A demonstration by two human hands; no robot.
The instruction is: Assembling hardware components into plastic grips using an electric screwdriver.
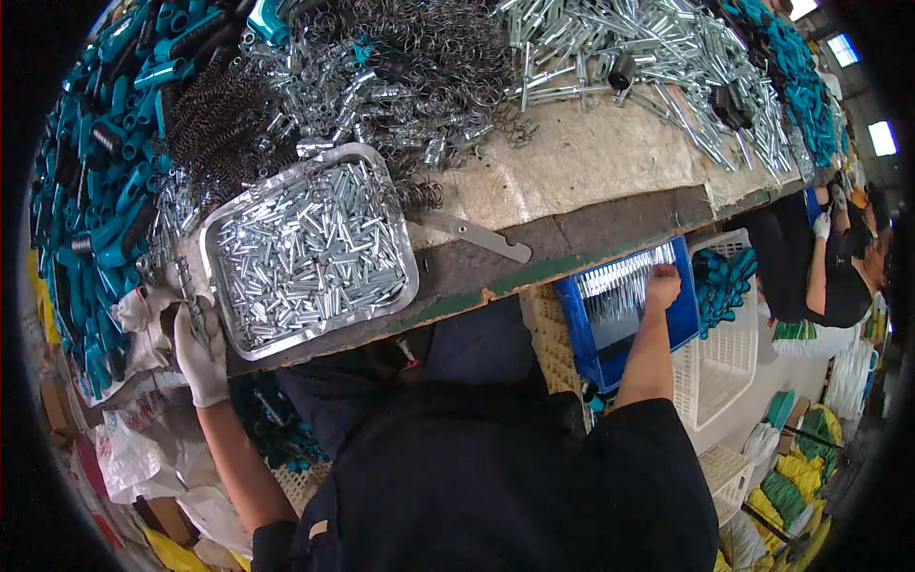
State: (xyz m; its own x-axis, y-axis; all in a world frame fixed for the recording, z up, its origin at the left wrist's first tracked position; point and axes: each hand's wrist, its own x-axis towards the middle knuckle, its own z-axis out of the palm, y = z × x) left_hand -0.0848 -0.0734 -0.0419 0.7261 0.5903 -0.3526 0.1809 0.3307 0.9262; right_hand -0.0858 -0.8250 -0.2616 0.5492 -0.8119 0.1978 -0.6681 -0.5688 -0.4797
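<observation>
My left hand (198, 355), in a white glove, is at the bench edge beside the left side of a shallow metal tray (412, 286). Its fingers close around a slim metal rod assembly (187, 281) that points up and away. Short silvery pins (315, 253) fill the tray. On the right, my bare right hand (662, 288) reaches into a blue bin (684, 329) below the bench edge. Its fingers are curled at the end of a row of shiny metal strips (624, 281); what they grip is hidden.
Teal handles (110, 191) are heaped at left. Coiled springs (429, 57) and long metal rods (629, 48) cover the back of the bench. A flat metal bar (491, 241) lies near the front edge. White crates (729, 362) and another person (820, 253) are at right.
</observation>
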